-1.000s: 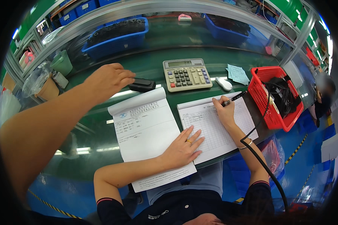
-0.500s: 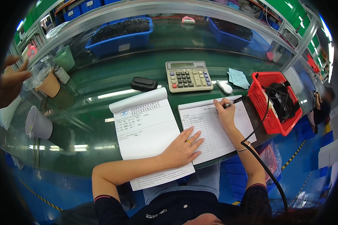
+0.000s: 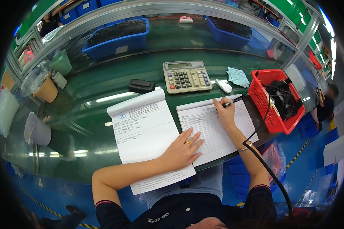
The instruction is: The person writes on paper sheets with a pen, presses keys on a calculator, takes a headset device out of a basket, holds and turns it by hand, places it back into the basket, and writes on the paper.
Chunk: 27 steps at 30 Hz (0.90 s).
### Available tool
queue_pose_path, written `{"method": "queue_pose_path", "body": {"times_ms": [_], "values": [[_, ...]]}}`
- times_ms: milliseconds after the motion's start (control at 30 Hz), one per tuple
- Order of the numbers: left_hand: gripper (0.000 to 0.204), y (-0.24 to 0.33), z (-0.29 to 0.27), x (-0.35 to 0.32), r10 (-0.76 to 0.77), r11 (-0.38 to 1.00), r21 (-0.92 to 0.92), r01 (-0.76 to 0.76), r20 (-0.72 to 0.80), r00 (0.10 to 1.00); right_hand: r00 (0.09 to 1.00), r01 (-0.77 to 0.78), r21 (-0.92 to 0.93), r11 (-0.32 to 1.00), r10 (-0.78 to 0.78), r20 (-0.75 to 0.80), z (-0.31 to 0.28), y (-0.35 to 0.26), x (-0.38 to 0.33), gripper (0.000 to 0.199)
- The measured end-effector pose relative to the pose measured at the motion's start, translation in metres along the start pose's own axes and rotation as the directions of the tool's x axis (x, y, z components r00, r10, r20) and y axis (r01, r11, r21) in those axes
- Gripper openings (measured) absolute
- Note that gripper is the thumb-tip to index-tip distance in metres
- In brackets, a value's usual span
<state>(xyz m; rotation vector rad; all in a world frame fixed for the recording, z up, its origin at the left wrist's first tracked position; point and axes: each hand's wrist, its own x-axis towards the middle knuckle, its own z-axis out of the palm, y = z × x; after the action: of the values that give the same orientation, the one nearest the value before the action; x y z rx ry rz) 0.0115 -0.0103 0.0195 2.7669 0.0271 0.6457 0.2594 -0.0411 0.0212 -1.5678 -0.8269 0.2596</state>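
My right hand (image 3: pixel 226 113) is closed round a black pen (image 3: pixel 237 99), held over the upper part of a printed grid form (image 3: pixel 233 139). The form has a few handwritten rows near its top. My left hand (image 3: pixel 182 151) lies flat with fingers spread, across the form's left edge and the lower right of a notepad (image 3: pixel 141 150). This notepad bears handwritten lines, and its top sheets are folded back. Beyond the papers stand a beige calculator (image 3: pixel 198 79) and a black oblong case (image 3: pixel 141 86). Near the form's top lies a white oval object (image 3: pixel 223 87), perhaps a mouse.
Right of the form, a red basket (image 3: pixel 259 104) holds black cables; one thick cable hangs past my right forearm. Light blue slips (image 3: pixel 239 78) lie behind. Left are a pale cup (image 3: pixel 40 131), an orange bin (image 3: pixel 46 91) and a green bin (image 3: pixel 61 63). Blue crates (image 3: pixel 120 45) stand at the back.
Another person's hand at the far left has gone from view; a dark shoe and leg now show at lower left. The view has shifted slightly. My hands keep nearly the same places on the papers.
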Motion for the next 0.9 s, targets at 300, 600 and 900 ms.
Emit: {"method": "queue_pose_path", "body": {"times_ms": [300,600,900], "values": [[0.044,0.000,-0.008,0.006,-0.012,0.996,-0.086,0.011,-0.009,1.000,1.000,0.004,0.017,1.000,-0.003,-0.028,-0.003,0.000,0.002,0.039],[0.046,0.003,-0.015,0.004,-0.018,0.992,-0.126,0.029,0.090,0.996,0.998,0.030,0.089,0.996,-0.025,-0.055,0.004,0.007,0.000,0.038],[0.046,0.011,-0.013,0.010,-0.007,0.999,-0.043,0.014,0.155,0.988,0.995,0.053,0.094,0.994,-0.045,-0.085,0.002,0.005,0.001,0.037]]}}
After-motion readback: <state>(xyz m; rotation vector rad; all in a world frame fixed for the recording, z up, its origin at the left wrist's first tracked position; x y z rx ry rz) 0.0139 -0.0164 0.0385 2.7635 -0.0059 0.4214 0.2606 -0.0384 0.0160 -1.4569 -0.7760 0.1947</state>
